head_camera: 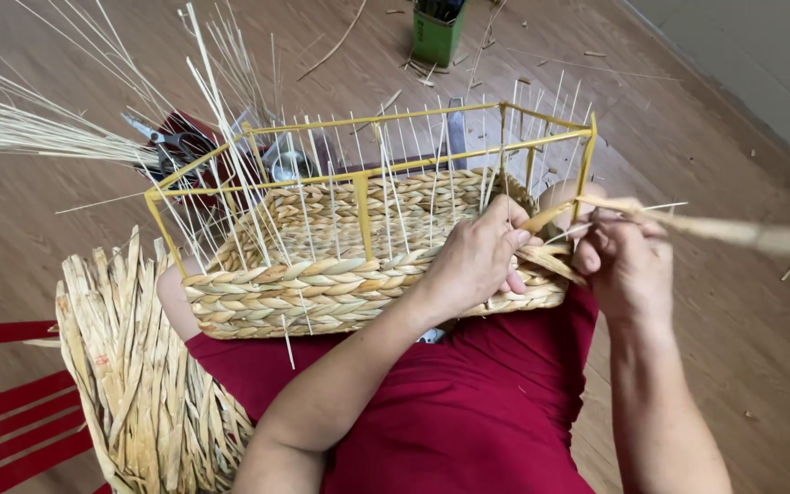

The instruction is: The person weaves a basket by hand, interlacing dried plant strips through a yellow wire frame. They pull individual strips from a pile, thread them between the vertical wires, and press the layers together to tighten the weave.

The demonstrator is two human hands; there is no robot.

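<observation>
Head view shows the left hand (477,261) pressed closed on the braided rim of the half-woven basket (322,284) resting on the lap, while the right hand (624,261), just beside it, pinches a flat straw strand (733,230), apparently between thumb and forefinger. Keeping that strand taut and flat around the yellow wire frame (363,174) corner should seat the row snugly.

A brown wooden floor (706,302) fills the scene, littered with straw bits. At two o'clock runs a pale wall (761,64).
</observation>
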